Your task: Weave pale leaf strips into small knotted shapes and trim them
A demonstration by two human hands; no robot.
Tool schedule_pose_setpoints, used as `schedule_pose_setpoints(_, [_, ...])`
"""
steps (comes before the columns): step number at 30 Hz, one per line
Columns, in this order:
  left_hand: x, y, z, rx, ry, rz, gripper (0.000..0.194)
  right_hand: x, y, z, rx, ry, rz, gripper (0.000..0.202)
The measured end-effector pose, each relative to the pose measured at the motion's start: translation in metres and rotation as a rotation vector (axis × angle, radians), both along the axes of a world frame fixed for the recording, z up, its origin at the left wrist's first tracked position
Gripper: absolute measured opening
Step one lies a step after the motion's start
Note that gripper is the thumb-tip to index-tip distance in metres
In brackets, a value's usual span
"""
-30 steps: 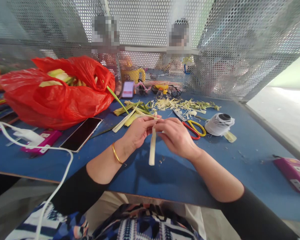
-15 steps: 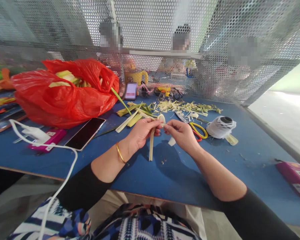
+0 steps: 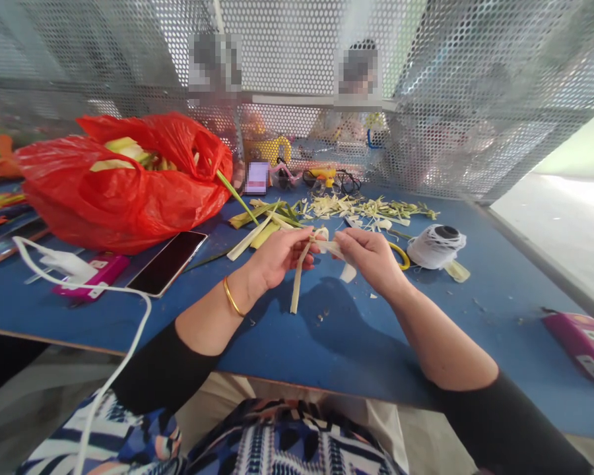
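Between my hands, over the blue table, is a pale leaf strip (image 3: 299, 280) looped near the fingertips, one end hanging down. My left hand (image 3: 284, 254), with a gold bangle at the wrist, pinches the looped part. The thumb and fingers of my right hand (image 3: 369, 254) close on another stretch of it, pulled out to the right. A small white piece (image 3: 348, 272) lies under my right hand. Scissors with a yellow handle (image 3: 400, 256) are partly hidden behind that hand, beside a cone of white thread (image 3: 436, 247).
A red plastic bag (image 3: 129, 191) of leaf pieces stands at the left, near a dark phone (image 3: 171, 264), a magenta box (image 3: 96, 274) and a white cable. Leaf scraps (image 3: 366, 210) lie behind my hands. A perforated screen (image 3: 301, 39) rises behind; another magenta box (image 3: 584, 343) sits right.
My right hand has moved slightly right, away from my left, and a stretch of strip now shows between them. It covers more of the scissors. The view has shifted slightly.
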State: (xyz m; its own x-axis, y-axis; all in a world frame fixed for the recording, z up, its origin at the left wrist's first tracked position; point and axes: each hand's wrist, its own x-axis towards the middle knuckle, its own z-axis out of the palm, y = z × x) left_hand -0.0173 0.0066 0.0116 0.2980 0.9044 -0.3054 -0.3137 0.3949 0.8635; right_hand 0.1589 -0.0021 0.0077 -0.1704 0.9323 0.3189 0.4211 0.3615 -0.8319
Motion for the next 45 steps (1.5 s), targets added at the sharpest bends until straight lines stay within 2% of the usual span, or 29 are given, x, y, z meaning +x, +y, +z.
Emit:
schedule_pose_setpoints(2, [-0.001, 0.0, 0.001, -0.022, 0.001, -0.03, 0.032, 0.002, 0.002, -0.003, 0.121, -0.047, -0.105, 0.029])
schedule_pose_setpoints(4, [0.0, -0.002, 0.001, 0.007, 0.027, -0.046, 0.03, 0.003, 0.005, -0.007, 0.28, -0.094, -0.153, 0.015])
schedule_pose_setpoints(8, [0.003, -0.006, -0.001, 0.136, 0.125, -0.079, 0.019, 0.003, 0.009, -0.014, 0.467, -0.238, -0.045, 0.018])
schedule_pose_setpoints(11, [0.004, -0.008, -0.003, 0.199, 0.194, -0.09, 0.014, 0.004, 0.008, -0.016, 0.534, -0.377, -0.028, 0.017])
schedule_pose_setpoints(17, [0.005, -0.007, -0.005, 0.204, 0.216, -0.109, 0.017, 0.002, 0.002, -0.013, 0.671, -0.537, -0.127, 0.023])
schedule_pose_setpoints(24, [0.005, -0.008, -0.001, 0.163, 0.192, -0.151, 0.018, 0.001, 0.003, -0.018, 0.682, -0.515, -0.153, 0.022])
schedule_pose_setpoints(27, [0.004, -0.007, -0.001, 0.126, 0.161, -0.138, 0.02, 0.001, 0.002, -0.016, 0.663, -0.472, -0.16, 0.021])
schedule_pose_setpoints(29, [0.003, -0.005, -0.002, 0.082, 0.097, -0.099, 0.02, 0.002, 0.001, -0.01, 0.619, -0.398, -0.219, 0.02])
schedule_pose_setpoints(31, [0.002, -0.002, -0.002, 0.042, 0.039, -0.065, 0.025, 0.003, 0.0, -0.004, 0.517, -0.317, -0.291, 0.018])
schedule_pose_setpoints(33, [0.001, 0.0, -0.002, 0.021, 0.009, -0.035, 0.031, 0.003, 0.0, 0.0, 0.352, -0.275, -0.294, 0.022])
schedule_pose_setpoints(35, [0.001, 0.001, -0.003, 0.032, 0.007, -0.006, 0.028, 0.002, 0.0, 0.0, 0.168, -0.269, -0.205, 0.029])
schedule_pose_setpoints(38, [0.003, 0.001, -0.004, 0.068, 0.052, 0.036, 0.018, -0.001, 0.0, -0.003, -0.033, -0.244, 0.009, 0.038])
schedule_pose_setpoints(40, [0.005, 0.0, -0.005, 0.083, 0.108, 0.062, 0.017, -0.001, 0.0, -0.004, -0.073, -0.219, 0.105, 0.041])
schedule_pose_setpoints(43, [0.007, -0.001, -0.008, 0.105, 0.172, 0.067, 0.017, -0.001, -0.002, -0.002, -0.04, -0.236, 0.157, 0.04])
schedule_pose_setpoints(45, [0.006, -0.001, -0.008, 0.111, 0.172, 0.059, 0.015, 0.001, -0.003, 0.0, -0.105, -0.232, 0.19, 0.039])
